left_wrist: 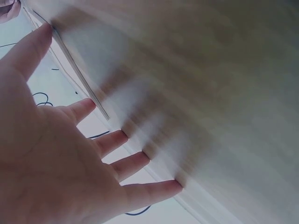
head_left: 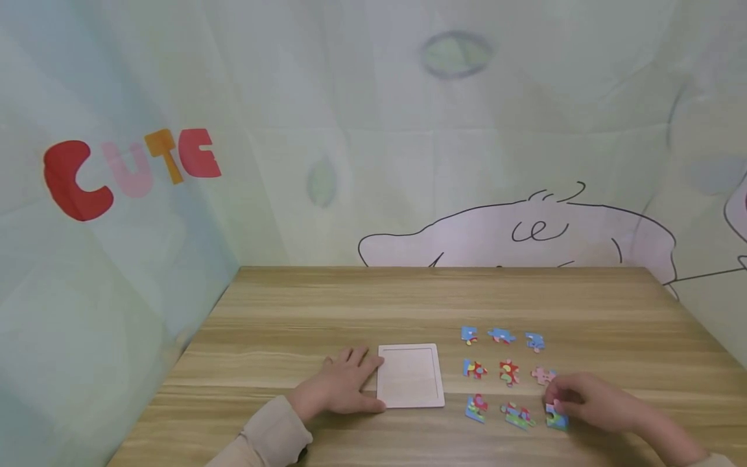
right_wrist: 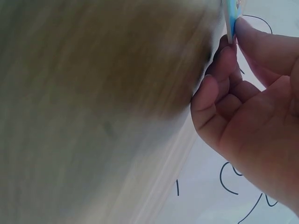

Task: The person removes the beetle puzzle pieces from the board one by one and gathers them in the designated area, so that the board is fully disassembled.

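My left hand (head_left: 344, 384) lies spread on the table, with the thumb and a fingertip touching the left edge of a pale square puzzle tray (head_left: 410, 376). The left wrist view shows its fingers spread straight, tips on the tabletop and tray edge. My right hand (head_left: 595, 401) pinches a blue-and-green puzzle piece (head_left: 557, 418) between thumb and fingers. Seen edge-on in the right wrist view, that same puzzle piece (right_wrist: 231, 21) is tilted up. Just above this hand lies a pink puzzle piece (head_left: 543, 375).
Several other puzzle pieces lie in rows right of the tray, among them a red one (head_left: 509, 373), a blue one (head_left: 500, 335) and a green-and-pink one (head_left: 517, 416). The wood-grain table (head_left: 327, 298) meets a printed cloth backdrop (head_left: 373, 162) behind and at the left.
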A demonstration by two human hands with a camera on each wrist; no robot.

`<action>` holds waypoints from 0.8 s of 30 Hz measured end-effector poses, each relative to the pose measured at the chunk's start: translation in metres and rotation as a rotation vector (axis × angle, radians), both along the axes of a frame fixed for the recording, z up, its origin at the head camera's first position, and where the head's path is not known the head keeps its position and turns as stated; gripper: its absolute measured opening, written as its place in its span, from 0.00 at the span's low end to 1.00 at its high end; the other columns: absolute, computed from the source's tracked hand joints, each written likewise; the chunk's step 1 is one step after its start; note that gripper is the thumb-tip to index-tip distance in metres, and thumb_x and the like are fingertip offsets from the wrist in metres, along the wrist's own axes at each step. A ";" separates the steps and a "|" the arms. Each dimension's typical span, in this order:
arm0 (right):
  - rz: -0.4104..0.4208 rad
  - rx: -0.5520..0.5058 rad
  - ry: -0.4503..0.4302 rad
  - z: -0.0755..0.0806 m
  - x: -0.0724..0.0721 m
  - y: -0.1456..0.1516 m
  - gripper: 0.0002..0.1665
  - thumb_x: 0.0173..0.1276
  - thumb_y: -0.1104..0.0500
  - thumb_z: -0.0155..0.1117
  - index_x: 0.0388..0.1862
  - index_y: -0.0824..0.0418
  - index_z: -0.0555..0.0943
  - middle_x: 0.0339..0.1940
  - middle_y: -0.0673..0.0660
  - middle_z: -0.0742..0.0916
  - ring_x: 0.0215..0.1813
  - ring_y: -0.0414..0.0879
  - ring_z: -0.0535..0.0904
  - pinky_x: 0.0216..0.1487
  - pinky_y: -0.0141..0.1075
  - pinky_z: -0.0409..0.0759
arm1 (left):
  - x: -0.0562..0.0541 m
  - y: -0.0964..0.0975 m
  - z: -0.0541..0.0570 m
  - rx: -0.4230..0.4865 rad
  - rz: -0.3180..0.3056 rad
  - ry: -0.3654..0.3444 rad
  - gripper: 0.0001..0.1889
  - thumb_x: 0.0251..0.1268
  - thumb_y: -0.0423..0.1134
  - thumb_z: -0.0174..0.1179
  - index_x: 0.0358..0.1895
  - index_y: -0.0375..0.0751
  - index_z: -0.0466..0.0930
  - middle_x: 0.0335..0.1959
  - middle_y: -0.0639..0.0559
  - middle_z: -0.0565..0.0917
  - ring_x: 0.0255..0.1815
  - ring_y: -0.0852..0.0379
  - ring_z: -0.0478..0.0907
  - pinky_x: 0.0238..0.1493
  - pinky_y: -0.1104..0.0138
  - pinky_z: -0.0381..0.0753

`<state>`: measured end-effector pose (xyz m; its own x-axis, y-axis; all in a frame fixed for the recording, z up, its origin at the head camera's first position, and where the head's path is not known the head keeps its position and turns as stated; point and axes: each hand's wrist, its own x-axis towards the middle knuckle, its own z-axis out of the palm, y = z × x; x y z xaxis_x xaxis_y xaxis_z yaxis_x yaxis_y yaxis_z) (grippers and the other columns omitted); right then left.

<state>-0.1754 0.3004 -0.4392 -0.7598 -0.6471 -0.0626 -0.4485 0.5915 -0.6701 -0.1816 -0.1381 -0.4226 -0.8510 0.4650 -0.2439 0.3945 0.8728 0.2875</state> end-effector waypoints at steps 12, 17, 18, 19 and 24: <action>0.034 -0.024 0.036 -0.004 0.000 0.002 0.02 0.66 0.62 0.61 0.35 0.54 0.79 0.32 0.38 0.81 0.35 0.28 0.72 0.34 0.30 0.74 | -0.001 0.001 -0.002 -0.010 0.000 0.010 0.43 0.56 0.65 0.61 0.71 0.46 0.62 0.73 0.35 0.57 0.72 0.29 0.53 0.59 0.29 0.56; 0.016 -0.009 0.020 -0.003 0.001 0.001 0.03 0.66 0.62 0.61 0.35 0.54 0.79 0.32 0.38 0.81 0.36 0.28 0.73 0.36 0.30 0.74 | -0.001 0.001 -0.004 -0.009 -0.006 0.007 0.43 0.57 0.65 0.60 0.72 0.46 0.61 0.73 0.35 0.57 0.72 0.29 0.52 0.59 0.29 0.56; 0.010 -0.004 0.014 -0.003 0.001 0.001 0.03 0.66 0.62 0.61 0.35 0.54 0.79 0.33 0.39 0.82 0.36 0.29 0.73 0.36 0.30 0.75 | -0.001 0.001 -0.004 -0.009 -0.006 0.006 0.43 0.57 0.65 0.59 0.72 0.46 0.61 0.73 0.35 0.57 0.72 0.29 0.52 0.59 0.29 0.56; 0.005 0.001 0.010 -0.003 0.001 0.001 0.02 0.66 0.61 0.61 0.36 0.54 0.79 0.33 0.39 0.82 0.37 0.29 0.74 0.37 0.30 0.75 | -0.001 0.000 -0.004 -0.009 -0.007 0.005 0.43 0.58 0.65 0.59 0.72 0.46 0.61 0.74 0.35 0.57 0.72 0.29 0.52 0.59 0.29 0.56; -0.038 0.020 0.017 0.000 0.000 0.003 0.05 0.67 0.57 0.62 0.39 0.55 0.80 0.35 0.41 0.83 0.38 0.29 0.75 0.38 0.30 0.77 | 0.000 -0.001 -0.003 -0.004 -0.018 0.015 0.43 0.57 0.65 0.60 0.72 0.46 0.61 0.73 0.35 0.57 0.72 0.29 0.53 0.58 0.28 0.57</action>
<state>-0.1756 0.3032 -0.4394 -0.7846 -0.6168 -0.0621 -0.4371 0.6215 -0.6501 -0.1814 -0.1393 -0.4254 -0.8464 0.4788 -0.2329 0.4141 0.8669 0.2775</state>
